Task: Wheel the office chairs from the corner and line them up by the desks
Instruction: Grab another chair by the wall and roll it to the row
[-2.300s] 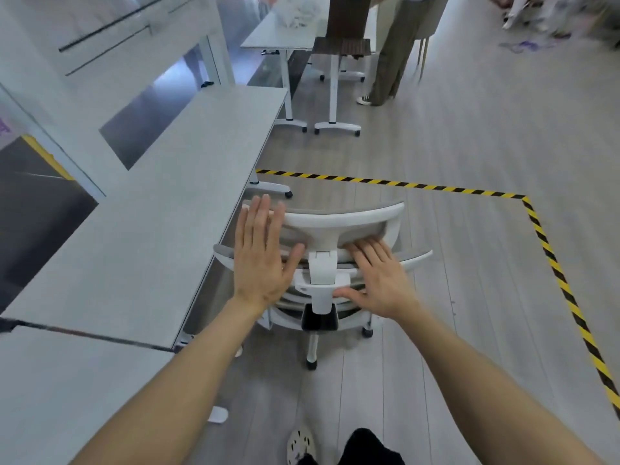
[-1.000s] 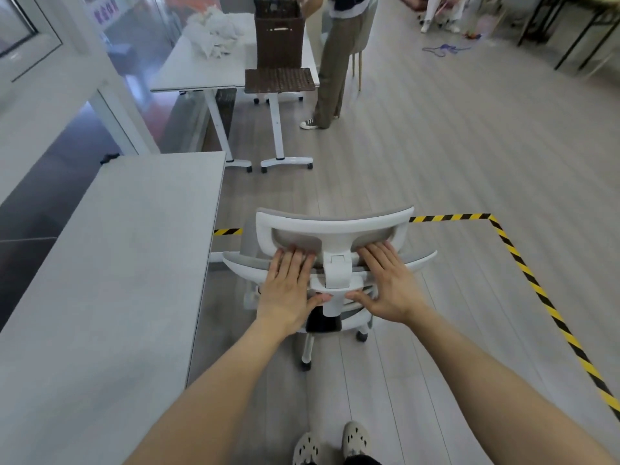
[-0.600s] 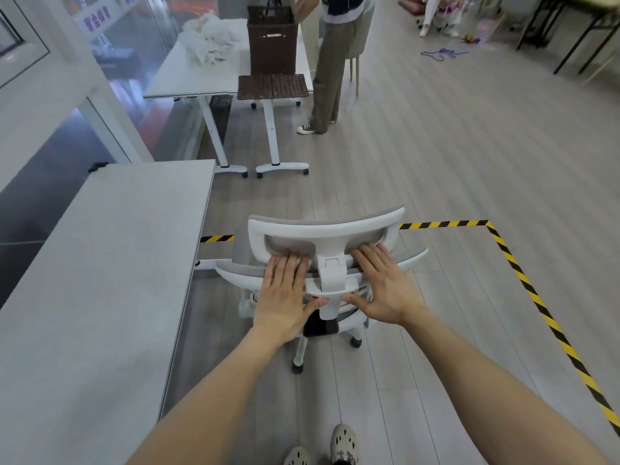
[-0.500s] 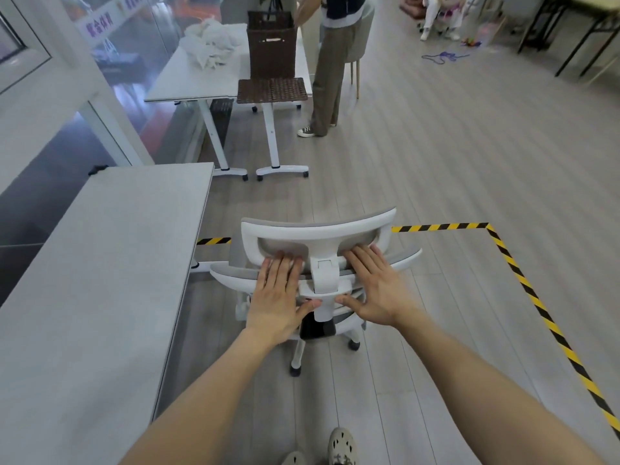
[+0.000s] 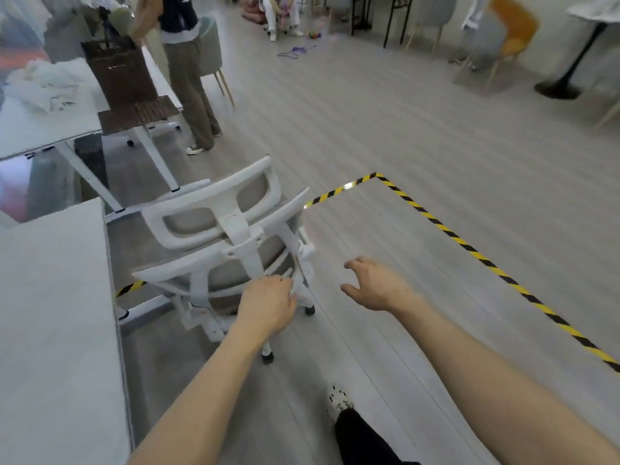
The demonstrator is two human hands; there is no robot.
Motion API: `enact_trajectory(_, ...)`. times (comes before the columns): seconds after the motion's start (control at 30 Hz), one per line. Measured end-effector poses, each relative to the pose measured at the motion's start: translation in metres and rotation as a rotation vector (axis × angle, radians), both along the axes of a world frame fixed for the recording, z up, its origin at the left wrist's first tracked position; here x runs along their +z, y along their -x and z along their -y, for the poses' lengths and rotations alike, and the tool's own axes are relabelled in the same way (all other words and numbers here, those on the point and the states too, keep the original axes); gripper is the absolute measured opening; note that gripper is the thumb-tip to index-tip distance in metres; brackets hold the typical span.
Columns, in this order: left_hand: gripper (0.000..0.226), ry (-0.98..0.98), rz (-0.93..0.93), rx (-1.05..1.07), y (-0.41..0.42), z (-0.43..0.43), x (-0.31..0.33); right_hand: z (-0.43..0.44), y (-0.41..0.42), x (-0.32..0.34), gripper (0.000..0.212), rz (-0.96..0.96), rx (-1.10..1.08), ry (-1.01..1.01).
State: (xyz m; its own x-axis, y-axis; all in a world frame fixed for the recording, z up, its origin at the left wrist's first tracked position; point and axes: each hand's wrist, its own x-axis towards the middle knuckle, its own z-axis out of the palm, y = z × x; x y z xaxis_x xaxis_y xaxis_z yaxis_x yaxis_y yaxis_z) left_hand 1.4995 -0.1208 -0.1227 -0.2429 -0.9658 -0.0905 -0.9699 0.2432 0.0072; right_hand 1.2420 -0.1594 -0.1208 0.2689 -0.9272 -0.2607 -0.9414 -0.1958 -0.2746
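Near desk [image 5: 50,313]: pale grey top filling the lower left, immediately left of the office chair [image 5: 235,229]. Far desk [image 5: 40,125]: white legs, beyond the chair and to its left, carrying a heap of white cloth [image 5: 43,83] and a brown woven basket [image 5: 117,73]. Standing person [image 5: 188,82]: olive trousers, dark top, well beyond the chair. Office chair: white frame, grey mesh back and headrest, on castors on the grey plank floor. Its back is toward the camera and turned askew, its left side close to the near desk's edge; motion blur softens the outline. Left hand [image 5: 268,305]: forearm reaching forward from the lower edge, back of the hand upward, fingers curled round the white frame at the lower right of the chair's back, gripping it. Shoe [image 5: 337,401]: pale, below a dark trouser leg, on the floor nearer the camera than the chair and to its right. Right hand [image 5: 375,285]: arm stretched forward, hand in the air just right of the chair and clear of it, fingers loosely bent and spread, thumb apart, holding nothing. Hazard tape [image 5: 469,253]: yellow-and-black floor line, cornering beyond the chair's right side and running off rightward. Orange chair [image 5: 513,31] and black pedestal base [image 5: 557,88]: far right, well apart from the office chair.
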Motion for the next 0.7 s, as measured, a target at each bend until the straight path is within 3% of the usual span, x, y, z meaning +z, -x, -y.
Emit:
enact_trajectory(0.2, 0.042, -0.225, 0.164, -0.401, 0.163, -0.050, -0.009, -0.166, 0.177, -0.012, 0.059, -0.049, -0.450, -0.100)
enact_trajectory(0.53, 0.047, -0.203, 0.287, -1.015, 0.539, -0.194, -0.003, -0.489, 0.443, -0.002, 0.056, -0.094, -1.136, -0.119)
enact_trajectory(0.7, 0.047, -0.174, 0.224, -1.173, 0.746, -0.309, -0.007, -0.630, 0.588, -0.006, 0.055, -0.064, -1.352, -0.104)
